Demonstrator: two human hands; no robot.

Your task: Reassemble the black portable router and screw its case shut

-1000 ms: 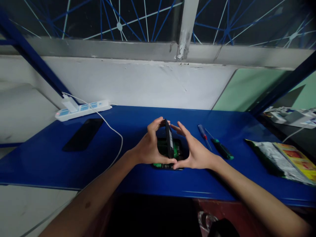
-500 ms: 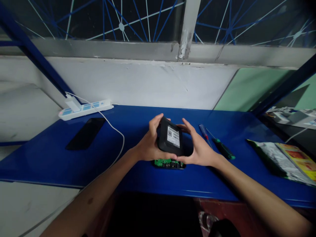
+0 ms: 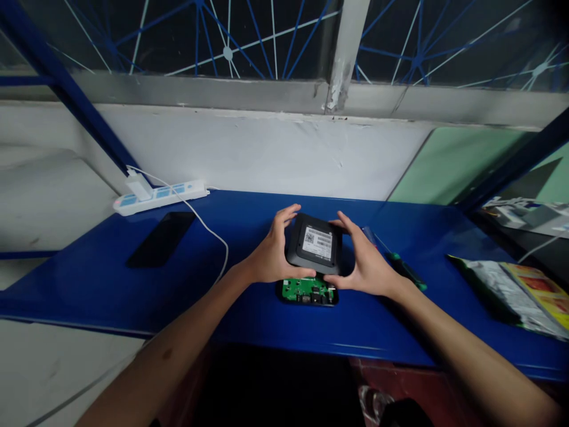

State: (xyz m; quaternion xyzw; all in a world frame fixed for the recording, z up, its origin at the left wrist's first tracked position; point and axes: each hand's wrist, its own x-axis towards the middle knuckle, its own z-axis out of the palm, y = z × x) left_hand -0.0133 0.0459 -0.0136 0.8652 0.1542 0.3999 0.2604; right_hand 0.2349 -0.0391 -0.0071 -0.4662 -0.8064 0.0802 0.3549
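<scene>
A black plastic cover (image 3: 306,252) with a white printed label is held up between both hands, its labelled face tilted toward me. My left hand (image 3: 275,252) grips its left edge, thumb along the near side. On the right edge, my right hand (image 3: 362,261) closes around the cover with thumb below and fingers behind. Beneath it on the table lies a black casing with a green circuit board (image 3: 306,290) in it; the cover hides the far part of the board.
Two screwdrivers, one with a green-black handle (image 3: 408,271), lie right of my right hand. Further right is a foil packet (image 3: 511,293). A black phone-like slab (image 3: 160,239), a white power strip (image 3: 162,196) and a white cable (image 3: 207,226) lie left on the blue table (image 3: 249,323).
Both hands have turned the cover from nearly edge-on to showing its labelled face. More of the circuit board's near part is now visible below it. The view has shifted slightly.
</scene>
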